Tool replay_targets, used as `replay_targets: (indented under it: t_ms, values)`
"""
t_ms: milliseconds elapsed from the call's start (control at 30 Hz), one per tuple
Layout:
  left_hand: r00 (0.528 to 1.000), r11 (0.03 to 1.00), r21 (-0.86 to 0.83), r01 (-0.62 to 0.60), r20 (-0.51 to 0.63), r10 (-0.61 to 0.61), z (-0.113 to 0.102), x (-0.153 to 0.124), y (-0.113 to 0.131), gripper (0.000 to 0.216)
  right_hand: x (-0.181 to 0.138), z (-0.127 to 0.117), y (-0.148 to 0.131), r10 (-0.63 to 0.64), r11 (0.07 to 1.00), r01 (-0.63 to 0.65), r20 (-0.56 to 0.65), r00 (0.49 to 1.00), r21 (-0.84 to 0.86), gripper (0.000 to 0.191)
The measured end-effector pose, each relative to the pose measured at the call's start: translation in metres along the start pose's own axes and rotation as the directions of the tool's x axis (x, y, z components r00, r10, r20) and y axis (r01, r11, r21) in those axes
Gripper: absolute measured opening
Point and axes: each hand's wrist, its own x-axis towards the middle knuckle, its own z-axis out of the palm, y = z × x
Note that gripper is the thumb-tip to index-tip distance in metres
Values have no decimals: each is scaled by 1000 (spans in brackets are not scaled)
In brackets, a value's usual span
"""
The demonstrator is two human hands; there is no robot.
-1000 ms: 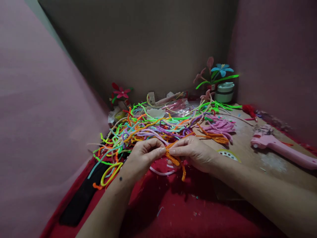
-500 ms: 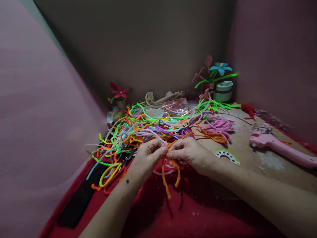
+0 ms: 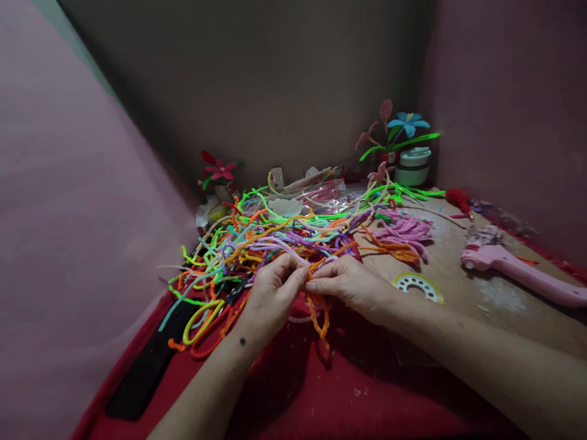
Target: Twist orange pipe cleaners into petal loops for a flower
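Note:
My left hand [image 3: 280,287] and my right hand [image 3: 343,280] meet in the middle, thumbs and fingers pinched close together. Both grip orange pipe cleaners [image 3: 321,327], whose two ends hang below the fingers and come together near the bottom. The gripped part is largely covered by my fingertips. Right behind my hands lies a tangled heap of pipe cleaners [image 3: 279,235] in purple, green, orange, yellow and light blue.
Yellow-and-orange-handled scissors [image 3: 202,324] lie left, beside a black strip [image 3: 137,379]. A tape roll [image 3: 418,287], pink pipe cleaners [image 3: 406,232] and a pink glue gun [image 3: 513,266] rest on the brown board [image 3: 504,318] at right. A pale lidded container [image 3: 413,168] stands behind, near flowers [image 3: 408,125].
The orange ends, which hung apart, now cross or touch at the bottom and have swung a little to the right. Both hands stay pinched in nearly the same place.

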Motion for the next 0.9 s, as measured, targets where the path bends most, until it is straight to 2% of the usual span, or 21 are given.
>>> replay_targets:
  t_ms: [167, 233, 300, 367, 467, 600, 667, 800, 900]
  values:
    - [998, 998, -21, -57, -15, 56, 2, 0, 0, 16, 0, 0, 1, 35, 995, -33, -24, 999, 94, 18]
    - [1000, 995, -97, -26, -13, 25, 1, 3, -2, 19, 0, -1, 1, 35, 986, -23, -68, 997, 165, 17]
    - [998, 982, -181, 57, 14, -55, -1, 5, -5, 24, 1, -1, 1, 39, 969, -8, -118, 992, 246, 17]
    - [985, 961, -229, 156, 102, -136, -3, 7, -8, 28, 1, -2, 1, 27, 955, 23, -163, 986, 297, 18]
    - [935, 918, -260, 299, 271, -228, -3, 5, -12, 31, 0, -2, 0, 7, 948, 60, -207, 978, 313, 20]
    - [873, 856, -322, 404, 414, -257, 5, 1, -11, 30, 1, 0, 1, 23, 929, 58, -211, 977, 366, 20]
    - [879, 852, -348, 391, 416, -233, 9, 1, -10, 27, 2, -1, 3, 20, 904, 72, -212, 977, 421, 19]
    - [926, 904, -316, 288, 334, -178, 13, 3, -11, 23, 7, -3, 5, 43, 842, 101, -252, 967, 531, 18]
    - [926, 920, -272, 284, 328, -188, 14, 3, -11, 22, 9, -4, 6, 41, 821, 124, -274, 961, 558, 19]
